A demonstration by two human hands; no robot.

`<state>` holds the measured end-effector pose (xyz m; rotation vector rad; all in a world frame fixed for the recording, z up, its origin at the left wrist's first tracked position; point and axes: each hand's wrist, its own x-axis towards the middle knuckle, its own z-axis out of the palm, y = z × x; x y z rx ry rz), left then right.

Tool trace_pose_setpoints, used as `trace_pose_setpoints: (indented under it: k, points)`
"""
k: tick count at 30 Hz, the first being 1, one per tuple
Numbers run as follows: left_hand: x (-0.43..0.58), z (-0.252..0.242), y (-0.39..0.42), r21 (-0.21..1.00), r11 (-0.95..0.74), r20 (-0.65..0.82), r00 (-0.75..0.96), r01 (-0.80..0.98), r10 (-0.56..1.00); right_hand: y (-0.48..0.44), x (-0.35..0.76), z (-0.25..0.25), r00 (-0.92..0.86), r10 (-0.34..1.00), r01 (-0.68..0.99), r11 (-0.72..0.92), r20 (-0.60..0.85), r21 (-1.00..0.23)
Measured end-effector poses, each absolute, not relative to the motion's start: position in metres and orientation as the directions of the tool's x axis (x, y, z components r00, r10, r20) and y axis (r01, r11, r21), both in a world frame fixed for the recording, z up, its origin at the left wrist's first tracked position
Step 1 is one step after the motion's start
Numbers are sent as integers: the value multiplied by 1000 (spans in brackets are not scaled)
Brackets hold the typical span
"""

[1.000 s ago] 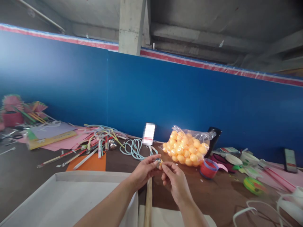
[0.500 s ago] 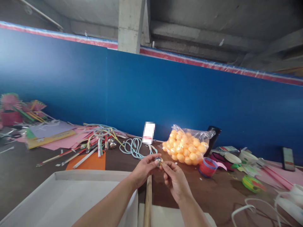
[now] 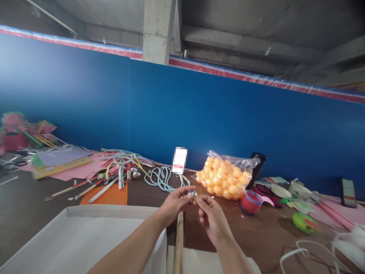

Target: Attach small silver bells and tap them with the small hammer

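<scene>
Currently gripping small shiny ball (image 3: 191, 195) with both hands, just left of and nearer than bag of orange balls (image 3: 225, 179), raised a little above brown table (image 3: 262, 236). Left hand (image 3: 174, 204): thumb and fingertips clamped on the ball's left side. Right hand (image 3: 212, 220): thumb and forefinger pinched together on its right side, other fingers curled in. Can't tell the ball's surface detail, too small and glinting. Left of the bag: coiled light blue cord (image 3: 162, 178), then further left a tangle of coloured strips (image 3: 119, 167) over pink sheets (image 3: 82, 171), plus orange sheet (image 3: 110, 196) nearer. Just right of the bag: red cup (image 3: 251, 202), touching it or just apart, can't tell which; dark upright thing (image 3: 258, 163) behind the bag's right end. Well right of the bag: green-yellow disc (image 3: 303, 222), phone (image 3: 348, 192) propped at blue wall (image 3: 199, 114). Nearer than the bag, under the forearms: white tray (image 3: 85, 236) and wooden stick (image 3: 179, 243) running along the tray's right edge.
</scene>
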<state>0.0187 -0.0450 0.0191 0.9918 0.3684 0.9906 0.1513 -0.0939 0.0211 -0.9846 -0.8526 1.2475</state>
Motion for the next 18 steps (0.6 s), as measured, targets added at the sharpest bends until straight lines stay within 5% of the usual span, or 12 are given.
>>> trace_pose_setpoints:
  k: [18]
  points:
    - [20,17,-45,851,149,167,528,-504,833,-95,151,23,137,991,-335,40,-7,-941]
